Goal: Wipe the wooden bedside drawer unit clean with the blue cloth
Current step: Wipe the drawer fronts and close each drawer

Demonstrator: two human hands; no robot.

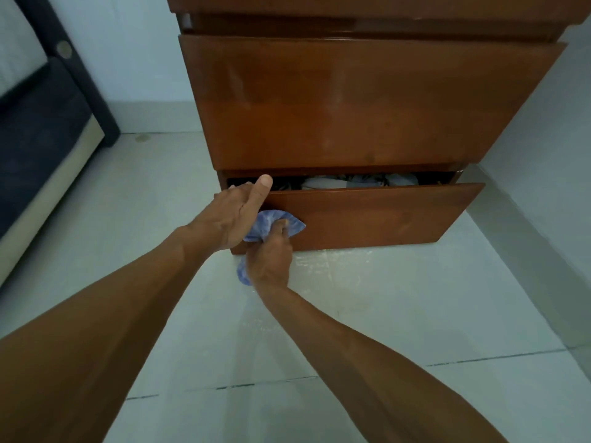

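Observation:
The wooden drawer unit (pixel 351 107) fills the upper middle of the view, its glossy brown fronts facing me. Its bottom drawer (pixel 383 215) is pulled out a little, with folded clothes showing inside. My left hand (pixel 230 215) grips the top left edge of that drawer front, thumb up and fingers over the rim. My right hand (pixel 270 254) is closed around the bunched blue cloth (pixel 275 222) and presses it against the left part of the drawer front. A tail of the cloth hangs below my right wrist.
Pale floor tiles (pixel 383 314) spread in front of the unit, with a shiny wet-looking patch just below the drawer. A dark bed frame (pixel 48 129) with a mattress stands at the left. Light walls run behind and to the right of the unit.

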